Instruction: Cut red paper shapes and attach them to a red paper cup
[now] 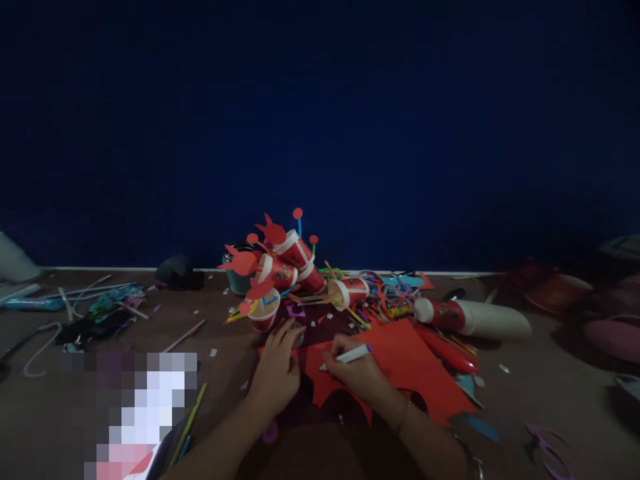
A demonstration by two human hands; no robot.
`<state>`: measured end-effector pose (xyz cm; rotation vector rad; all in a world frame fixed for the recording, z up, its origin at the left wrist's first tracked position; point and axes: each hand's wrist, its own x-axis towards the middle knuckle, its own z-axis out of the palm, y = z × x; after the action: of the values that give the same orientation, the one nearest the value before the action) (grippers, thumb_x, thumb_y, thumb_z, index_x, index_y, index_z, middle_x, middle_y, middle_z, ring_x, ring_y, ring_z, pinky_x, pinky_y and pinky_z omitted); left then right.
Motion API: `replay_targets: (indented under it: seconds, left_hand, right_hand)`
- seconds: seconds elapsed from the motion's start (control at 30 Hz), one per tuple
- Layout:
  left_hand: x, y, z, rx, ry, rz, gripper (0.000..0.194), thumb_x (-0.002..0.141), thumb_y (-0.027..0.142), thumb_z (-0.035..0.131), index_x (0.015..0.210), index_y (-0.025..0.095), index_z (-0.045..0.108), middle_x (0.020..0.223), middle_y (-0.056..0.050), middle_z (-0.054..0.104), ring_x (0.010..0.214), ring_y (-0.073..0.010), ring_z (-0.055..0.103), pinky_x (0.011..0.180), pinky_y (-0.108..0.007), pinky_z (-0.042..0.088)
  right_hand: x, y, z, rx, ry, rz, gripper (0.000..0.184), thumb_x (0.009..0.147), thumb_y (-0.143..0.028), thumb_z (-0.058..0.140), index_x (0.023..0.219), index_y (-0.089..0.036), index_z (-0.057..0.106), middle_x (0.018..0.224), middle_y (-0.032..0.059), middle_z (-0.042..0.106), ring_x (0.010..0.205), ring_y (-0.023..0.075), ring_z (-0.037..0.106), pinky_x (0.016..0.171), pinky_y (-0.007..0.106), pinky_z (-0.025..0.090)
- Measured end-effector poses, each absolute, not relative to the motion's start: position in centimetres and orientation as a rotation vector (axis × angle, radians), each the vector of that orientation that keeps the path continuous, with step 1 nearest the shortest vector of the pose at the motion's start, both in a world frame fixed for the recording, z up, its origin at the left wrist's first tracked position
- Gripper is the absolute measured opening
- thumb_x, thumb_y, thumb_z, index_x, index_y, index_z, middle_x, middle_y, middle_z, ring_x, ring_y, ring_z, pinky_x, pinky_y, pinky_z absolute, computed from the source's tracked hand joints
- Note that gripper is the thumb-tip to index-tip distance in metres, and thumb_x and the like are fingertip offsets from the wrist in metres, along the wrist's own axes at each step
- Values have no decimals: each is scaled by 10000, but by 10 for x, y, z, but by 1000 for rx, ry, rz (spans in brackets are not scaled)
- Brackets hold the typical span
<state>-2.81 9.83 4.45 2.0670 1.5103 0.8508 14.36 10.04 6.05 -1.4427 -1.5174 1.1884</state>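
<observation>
My right hand (353, 373) grips a white marker (353, 354) with a purple end, its tip down on a sheet of red paper (395, 353). Curved pieces are cut out of the paper's near edge. My left hand (277, 363) lies by the sheet's left end, fingers stretched out. Under its fingertips is a small round greyish object (299, 335), mostly covered, whose kind I cannot make out. Just beyond stands a red and white paper cup (265, 311) with red paper discs on it.
Behind my hands, more decorated paper cups (295, 250) are piled by a dark jar (239, 275). A cup lies on its side (350, 292) among straws and scraps. To the right are a long white roll (495, 320) and pink glasses frames (547, 447). Yellow straw (193, 420) lies left.
</observation>
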Motion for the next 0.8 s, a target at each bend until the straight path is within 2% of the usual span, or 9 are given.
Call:
replay_targets:
  seconds: [0.3, 0.8]
  left_hand:
    - [-28, 99, 45, 2067, 1507, 851, 603, 648, -45, 392, 1195, 188, 498, 1368, -108, 393, 1283, -229, 321, 1063, -454, 271]
    - [-29, 99, 46, 2066, 1501, 858, 624, 625, -56, 398, 1186, 198, 500, 1363, -100, 402, 1287, -234, 320, 1065, -470, 271]
  right_hand:
    - [147, 102, 54, -1462, -1627, 1056, 188, 658, -234, 530, 541, -205, 385, 471, -79, 388, 451, 74, 333, 416, 187, 245]
    - [146, 101, 58, -1473, -1565, 1107, 189, 587, -155, 522, 515, -210, 355, 447, -87, 368, 449, 74, 316, 410, 181, 248]
